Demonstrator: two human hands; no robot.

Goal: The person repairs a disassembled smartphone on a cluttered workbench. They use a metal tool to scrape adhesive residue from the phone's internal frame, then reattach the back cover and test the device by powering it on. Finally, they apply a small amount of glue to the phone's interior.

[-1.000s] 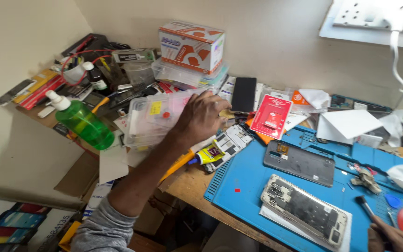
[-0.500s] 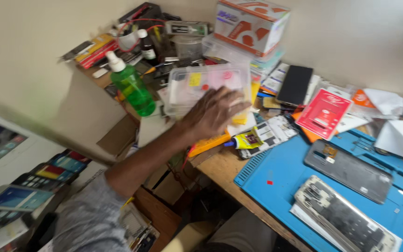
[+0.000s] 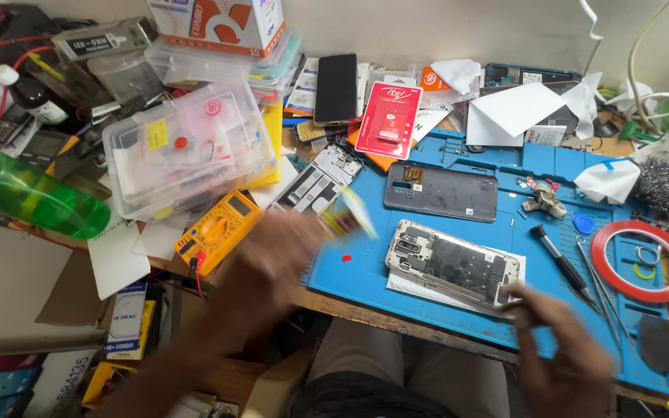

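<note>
While two hands are working, the blurred left hand (image 3: 272, 259) is gripping a small tube (image 3: 348, 217) in its fingers, the right hand (image 3: 563, 348) is touching one opened phone (image 3: 452, 263) with its finger spread unclear, and one red card package (image 3: 388, 120) is lying behind.

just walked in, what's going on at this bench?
A person sits at a cluttered bench with an opened phone lying on a blue work mat. The right hand rests at the phone's lower right corner, fingertips on its edge. The left hand is motion-blurred at the mat's left edge and seems to grip a small yellow-green item; what it is cannot be told. A yellow multimeter lies just left of that hand, and a detached grey back cover sits above the phone.
</note>
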